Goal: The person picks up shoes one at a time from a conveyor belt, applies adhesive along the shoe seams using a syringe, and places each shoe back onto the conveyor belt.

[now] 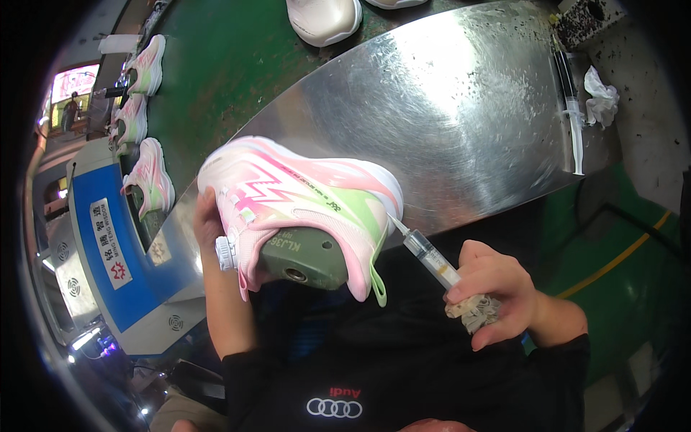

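Observation:
A pink, white and light-green sneaker point(302, 176) is held up in front of me, tilted, with its sole edge facing away. Inside it sits a dark green shoe last point(306, 259), and a white dial knob point(226, 252) sticks out on the tongue side. My left hand point(208, 219) is closed around the toe side, its fingers mostly hidden by the shoe. In my right hand point(507, 288) is a clear syringe point(430, 258), its tapered nozzle at the sole edge near the heel. A crumpled, greyish wad point(479, 311) covers the syringe's rear end in my palm.
A scratched metal plate point(446, 137) lies beyond the sneaker. On its right are a second syringe point(572, 115), dark with a white plunger, and crumpled tissue point(601, 97). Several sneakers point(151, 176) line the green belt point(216, 72) beside a blue-and-white machine point(119, 245). A beige shoe point(324, 20) stands farther off.

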Available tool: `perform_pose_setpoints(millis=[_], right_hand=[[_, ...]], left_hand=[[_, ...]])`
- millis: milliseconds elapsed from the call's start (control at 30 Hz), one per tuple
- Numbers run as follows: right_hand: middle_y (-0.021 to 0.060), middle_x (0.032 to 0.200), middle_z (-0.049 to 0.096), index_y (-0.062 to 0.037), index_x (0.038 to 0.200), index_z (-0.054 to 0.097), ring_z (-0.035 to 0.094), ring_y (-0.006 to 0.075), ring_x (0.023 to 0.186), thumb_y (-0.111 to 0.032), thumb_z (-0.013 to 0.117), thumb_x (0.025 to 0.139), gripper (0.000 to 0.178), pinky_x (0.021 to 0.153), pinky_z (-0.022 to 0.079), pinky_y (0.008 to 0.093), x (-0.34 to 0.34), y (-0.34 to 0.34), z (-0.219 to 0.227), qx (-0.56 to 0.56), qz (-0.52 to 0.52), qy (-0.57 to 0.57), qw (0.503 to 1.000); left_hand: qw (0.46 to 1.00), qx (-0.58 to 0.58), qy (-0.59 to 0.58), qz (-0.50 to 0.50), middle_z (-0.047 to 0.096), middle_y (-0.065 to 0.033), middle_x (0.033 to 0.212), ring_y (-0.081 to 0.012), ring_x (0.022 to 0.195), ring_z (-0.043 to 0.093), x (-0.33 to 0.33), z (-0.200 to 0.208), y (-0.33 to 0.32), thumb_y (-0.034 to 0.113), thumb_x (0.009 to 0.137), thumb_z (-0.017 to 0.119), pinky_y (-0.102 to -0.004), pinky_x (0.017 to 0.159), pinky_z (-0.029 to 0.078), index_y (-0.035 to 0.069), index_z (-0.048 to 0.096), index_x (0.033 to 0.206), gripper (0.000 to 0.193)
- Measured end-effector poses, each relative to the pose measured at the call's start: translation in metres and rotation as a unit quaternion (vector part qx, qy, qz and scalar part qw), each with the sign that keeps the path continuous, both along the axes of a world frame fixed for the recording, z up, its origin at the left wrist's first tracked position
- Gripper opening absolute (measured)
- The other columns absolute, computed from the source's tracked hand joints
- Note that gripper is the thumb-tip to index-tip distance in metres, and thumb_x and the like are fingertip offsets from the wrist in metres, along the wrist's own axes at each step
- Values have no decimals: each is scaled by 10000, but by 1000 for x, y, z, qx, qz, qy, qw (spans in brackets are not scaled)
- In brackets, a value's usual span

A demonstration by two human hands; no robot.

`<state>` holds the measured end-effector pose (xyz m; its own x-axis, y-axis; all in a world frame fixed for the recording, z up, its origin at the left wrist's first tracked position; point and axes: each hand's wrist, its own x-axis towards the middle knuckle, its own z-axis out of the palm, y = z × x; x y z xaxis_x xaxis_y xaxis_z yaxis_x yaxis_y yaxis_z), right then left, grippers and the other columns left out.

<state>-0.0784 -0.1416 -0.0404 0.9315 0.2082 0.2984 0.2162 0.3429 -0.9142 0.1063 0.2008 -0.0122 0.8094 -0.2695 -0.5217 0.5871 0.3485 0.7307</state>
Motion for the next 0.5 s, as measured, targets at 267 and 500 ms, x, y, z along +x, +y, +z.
perform_pose_setpoints(millis=[267,500], right_hand=[[21,916,672,-35,1063,626,556,140,682,-281,790,704,465,647,350,291,11,11,1,-47,-13,-24,999],[23,901,667,-26,1064,617,568,143,690,-271,783,714,458,648,355,289,9,22,4,-48,-14,-24,998]], left_hand=[[945,180,-195,-190,514,-206,1258,-318,1149,523,-32,5,45,291,618,774,-421,1043,372,-13,489,1210,724],[976,218,-19,-13,576,-189,1071,-278,986,606,-98,13,46,260,948,443,-419,882,522,19,479,1018,253]])
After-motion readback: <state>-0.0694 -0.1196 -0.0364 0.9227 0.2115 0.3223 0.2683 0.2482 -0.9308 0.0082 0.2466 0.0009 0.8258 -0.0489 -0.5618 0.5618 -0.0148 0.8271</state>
